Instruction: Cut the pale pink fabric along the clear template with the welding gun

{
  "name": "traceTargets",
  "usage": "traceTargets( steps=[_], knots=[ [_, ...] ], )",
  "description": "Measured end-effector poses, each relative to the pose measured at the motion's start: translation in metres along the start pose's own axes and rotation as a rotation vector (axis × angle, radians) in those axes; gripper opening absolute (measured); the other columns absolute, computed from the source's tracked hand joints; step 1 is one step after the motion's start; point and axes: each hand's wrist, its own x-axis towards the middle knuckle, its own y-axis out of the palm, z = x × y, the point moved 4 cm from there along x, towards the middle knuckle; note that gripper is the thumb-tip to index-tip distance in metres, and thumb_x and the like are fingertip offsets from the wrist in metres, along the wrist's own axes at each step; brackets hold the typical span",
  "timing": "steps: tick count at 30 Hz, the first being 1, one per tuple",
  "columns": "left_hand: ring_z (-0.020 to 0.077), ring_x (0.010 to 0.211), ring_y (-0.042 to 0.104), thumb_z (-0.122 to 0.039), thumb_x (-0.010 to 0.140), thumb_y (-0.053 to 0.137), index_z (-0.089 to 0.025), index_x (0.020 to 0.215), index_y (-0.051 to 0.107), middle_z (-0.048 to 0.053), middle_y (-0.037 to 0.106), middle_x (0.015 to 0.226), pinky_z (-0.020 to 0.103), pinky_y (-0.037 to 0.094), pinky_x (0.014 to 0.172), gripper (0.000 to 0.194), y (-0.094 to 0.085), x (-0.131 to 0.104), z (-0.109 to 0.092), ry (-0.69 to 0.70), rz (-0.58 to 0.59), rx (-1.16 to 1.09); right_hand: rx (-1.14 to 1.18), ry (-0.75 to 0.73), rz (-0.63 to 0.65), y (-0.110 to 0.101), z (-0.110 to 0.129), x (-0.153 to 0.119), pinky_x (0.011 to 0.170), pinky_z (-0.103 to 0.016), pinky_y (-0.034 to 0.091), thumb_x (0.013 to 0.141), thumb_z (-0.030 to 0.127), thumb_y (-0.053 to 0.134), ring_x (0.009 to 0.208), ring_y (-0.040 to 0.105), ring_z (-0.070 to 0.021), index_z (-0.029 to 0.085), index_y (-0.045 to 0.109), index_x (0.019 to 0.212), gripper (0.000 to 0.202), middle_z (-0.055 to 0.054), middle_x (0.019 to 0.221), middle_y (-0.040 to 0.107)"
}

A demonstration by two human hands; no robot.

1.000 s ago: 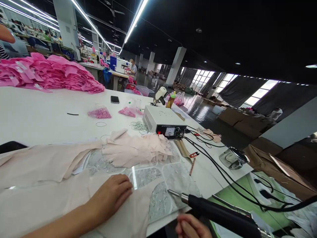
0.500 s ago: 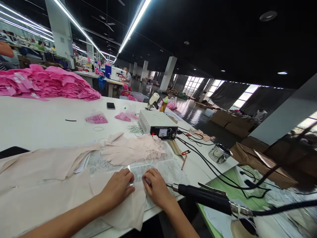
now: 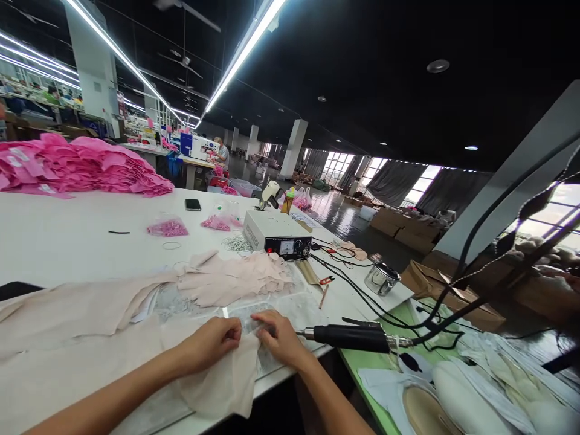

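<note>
My left hand point(image 3: 215, 343) is curled closed, its thumb and fingertips gripping a beige fabric piece point(image 3: 233, 377) near the table's front edge. Just to its right, my right hand point(image 3: 281, 339) has its thumb and forefinger bent together at the right edge of that fabric. A black-handled tool with a metal rod point(image 3: 353, 336) lies level from the right; the rod's end is hidden behind my right hand. The fabric's lower part hangs over the table edge. Behind my hands, a heap of cut beige pieces point(image 3: 235, 278) rests on a grey scuffed sheet point(image 3: 308, 307).
A white power box point(image 3: 276, 232) with a dial and cables stands behind the heap. On the right are a metal cup point(image 3: 382, 279) and a green surface point(image 3: 351, 362) with white pads. Pink fabric point(image 3: 86, 166), a phone point(image 3: 193, 205) and bags of pink bits point(image 3: 167, 226) lie further back.
The view has turned a little to the right, so the table contents appear further left. Both hands stay close together at the fabric, with the fingers shifted slightly.
</note>
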Motion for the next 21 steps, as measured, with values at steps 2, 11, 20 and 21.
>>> traceTargets(
  steps=[2, 11, 20, 21],
  knots=[
    [0.0202, 0.091, 0.067, -0.036, 0.099, 0.063, -0.014, 0.113, 0.064, 0.006, 0.067, 0.108, 0.039, 0.058, 0.081, 0.026, -0.005, -0.006, -0.002, 0.047, 0.032, -0.044, 0.085, 0.031, 0.104, -0.001, 0.006, 0.005, 0.099, -0.040, 0.049, 0.075, 0.005, 0.053, 0.112, 0.067, -0.0249, 0.022, 0.074, 0.110, 0.044, -0.007, 0.115, 0.075],
    [0.0161, 0.069, 0.055, -0.028, 0.080, 0.048, -0.021, 0.082, 0.058, -0.002, 0.062, 0.080, 0.026, 0.041, 0.065, 0.013, -0.032, -0.024, 0.010, 0.052, -0.018, -0.173, 0.422, 0.171, 0.505, 0.020, 0.016, 0.038, 0.059, -0.024, 0.042, 0.070, 0.025, 0.074, 0.062, 0.056, -0.0124, 0.020, 0.080, 0.090, 0.020, 0.004, 0.066, 0.066],
    [0.0217, 0.081, 0.059, -0.037, 0.079, 0.049, -0.023, 0.091, 0.076, 0.003, 0.070, 0.089, 0.029, 0.043, 0.072, 0.033, -0.032, -0.039, 0.041, -0.189, -0.114, -0.251, 0.592, 0.265, 0.507, 0.043, 0.024, 0.056, 0.053, -0.023, 0.033, 0.061, 0.033, 0.081, 0.055, 0.045, -0.0081, 0.017, 0.070, 0.074, 0.023, 0.006, 0.058, 0.056],
    [0.0218, 0.081, 0.059, -0.040, 0.080, 0.048, -0.023, 0.088, 0.076, 0.003, 0.070, 0.088, 0.029, 0.043, 0.072, 0.033, -0.033, -0.039, 0.042, -0.203, -0.131, -0.264, 0.604, 0.271, 0.518, 0.045, 0.026, 0.059, 0.054, -0.023, 0.034, 0.062, 0.035, 0.080, 0.055, 0.048, -0.0089, 0.017, 0.069, 0.073, 0.024, 0.004, 0.059, 0.058]
  ],
)
